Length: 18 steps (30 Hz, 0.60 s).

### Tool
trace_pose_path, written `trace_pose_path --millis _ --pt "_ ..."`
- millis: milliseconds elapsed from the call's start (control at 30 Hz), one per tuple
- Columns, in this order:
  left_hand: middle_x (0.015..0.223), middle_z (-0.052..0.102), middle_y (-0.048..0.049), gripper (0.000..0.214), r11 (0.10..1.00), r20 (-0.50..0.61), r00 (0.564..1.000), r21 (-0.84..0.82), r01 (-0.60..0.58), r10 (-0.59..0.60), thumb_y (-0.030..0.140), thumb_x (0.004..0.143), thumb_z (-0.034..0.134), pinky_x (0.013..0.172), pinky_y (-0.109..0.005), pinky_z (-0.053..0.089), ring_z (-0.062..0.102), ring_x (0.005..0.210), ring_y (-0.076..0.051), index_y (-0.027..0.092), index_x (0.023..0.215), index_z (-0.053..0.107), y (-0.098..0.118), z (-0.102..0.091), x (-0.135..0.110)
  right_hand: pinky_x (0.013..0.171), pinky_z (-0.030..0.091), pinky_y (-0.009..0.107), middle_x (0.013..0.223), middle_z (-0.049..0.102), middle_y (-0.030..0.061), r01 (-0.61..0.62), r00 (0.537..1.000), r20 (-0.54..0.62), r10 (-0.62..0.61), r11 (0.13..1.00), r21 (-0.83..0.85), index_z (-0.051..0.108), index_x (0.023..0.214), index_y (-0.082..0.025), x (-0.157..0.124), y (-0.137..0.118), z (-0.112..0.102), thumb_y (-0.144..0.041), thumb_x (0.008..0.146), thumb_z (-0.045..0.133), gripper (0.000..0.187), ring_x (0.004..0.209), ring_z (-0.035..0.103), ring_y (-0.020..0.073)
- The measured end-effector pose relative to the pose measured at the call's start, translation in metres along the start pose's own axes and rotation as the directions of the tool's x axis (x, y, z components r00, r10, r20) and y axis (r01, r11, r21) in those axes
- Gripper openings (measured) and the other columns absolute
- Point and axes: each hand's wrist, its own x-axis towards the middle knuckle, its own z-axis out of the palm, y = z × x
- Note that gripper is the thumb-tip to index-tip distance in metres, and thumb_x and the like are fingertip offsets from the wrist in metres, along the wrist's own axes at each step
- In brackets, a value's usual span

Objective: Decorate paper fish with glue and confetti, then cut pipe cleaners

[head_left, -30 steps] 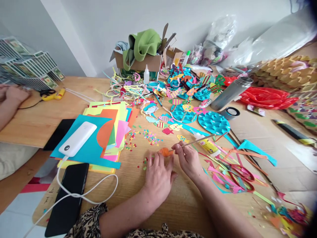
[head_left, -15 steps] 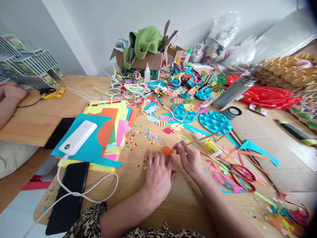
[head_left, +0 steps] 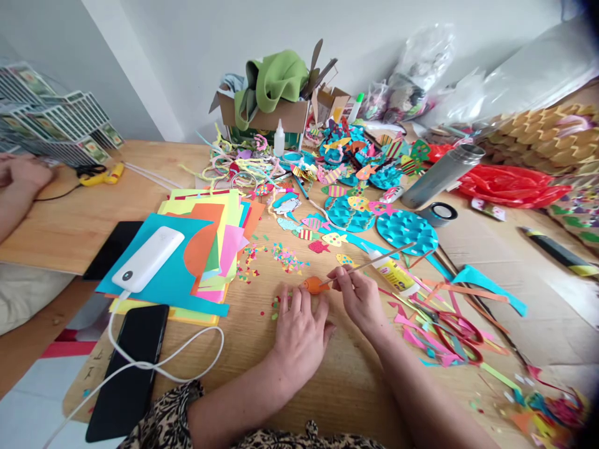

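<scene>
An orange paper fish (head_left: 314, 285) lies flat on the wooden table just beyond my left hand (head_left: 302, 333). That hand rests palm down, its fingers stretched out with tips at the fish's near edge. Between the thumb and fingers of my right hand (head_left: 358, 300) is a thin wooden stick (head_left: 379, 257), slanting up to the right. Its lower tip meets the fish near the tail. Tiny paper bits (head_left: 287, 257) are scattered beyond the fish, and small dots lie left of my left fingertips. A yellow-labelled glue bottle (head_left: 395, 273) lies right of my right hand.
Coloured paper sheets (head_left: 224, 249) with a white power bank (head_left: 148, 259) are on the left, above a black phone (head_left: 126, 374). Red-handled scissors (head_left: 461, 330) lie among scraps at right. Blue discs (head_left: 406, 232) and paper fish stand behind. Another person's hand (head_left: 28, 174) rests far left.
The stick's lower tip and my right hand have shifted very slightly over the fish's tail. My left hand stays in place.
</scene>
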Motion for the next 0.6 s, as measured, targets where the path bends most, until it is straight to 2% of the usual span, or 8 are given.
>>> trace_pose_path --millis 100,233,333,500,600 --pt "0.117 0.057 -0.0157 0.061 1.000 -0.003 1.000 0.007 0.001 -0.001 0.051 0.087 0.057 0.106 -0.055 0.031 0.050 0.110 -0.031 0.017 0.137 0.048 0.000 0.000 -0.001 0.052 0.044 0.025 0.057 0.056 0.0006 -0.132 0.984 -0.104 0.146 0.982 0.134 0.064 0.075 -0.017 0.002 0.000 -0.005 -0.051 0.096 0.043 0.045 0.052 0.053 0.0124" --pt "0.119 0.056 -0.0157 0.054 1.000 -0.012 1.000 0.007 -0.004 0.004 0.050 0.087 0.057 0.105 -0.055 0.032 0.050 0.110 -0.032 0.022 0.133 0.052 0.000 -0.002 -0.001 0.051 0.043 0.025 0.055 0.055 0.0000 -0.168 0.956 -0.198 0.216 0.958 0.231 0.064 0.073 -0.017 0.009 -0.004 -0.008 -0.056 0.093 0.047 0.047 0.051 0.051 0.0119" --pt "0.119 0.057 -0.0167 0.047 1.000 -0.015 1.000 0.013 -0.007 0.007 0.050 0.088 0.055 0.103 -0.054 0.034 0.050 0.111 -0.033 0.022 0.126 0.057 0.001 -0.003 0.000 0.051 0.044 0.025 0.056 0.056 0.0005 -0.129 0.960 -0.220 0.176 0.969 0.211 0.064 0.074 -0.017 0.015 -0.010 -0.007 -0.057 0.093 0.046 0.047 0.052 0.052 0.0123" --pt "0.117 0.058 -0.0153 0.062 0.999 -0.020 1.000 0.032 -0.002 0.002 0.051 0.089 0.055 0.100 -0.055 0.035 0.050 0.110 -0.033 0.024 0.143 0.042 0.002 -0.002 0.000 0.056 0.048 0.028 0.066 0.062 0.0038 -0.043 0.989 -0.133 0.060 0.991 0.126 0.064 0.081 -0.018 0.032 -0.021 0.003 -0.054 0.095 0.043 0.044 0.059 0.058 0.0148" --pt "0.116 0.058 -0.0145 0.064 0.999 -0.017 1.000 0.038 0.004 -0.003 0.052 0.089 0.055 0.100 -0.056 0.034 0.050 0.111 -0.033 0.024 0.144 0.041 0.003 -0.001 -0.001 0.059 0.050 0.028 0.072 0.065 0.0056 0.020 0.997 -0.077 -0.014 0.997 0.077 0.061 0.079 -0.019 0.042 -0.025 0.012 -0.052 0.096 0.041 0.043 0.063 0.061 0.0157"
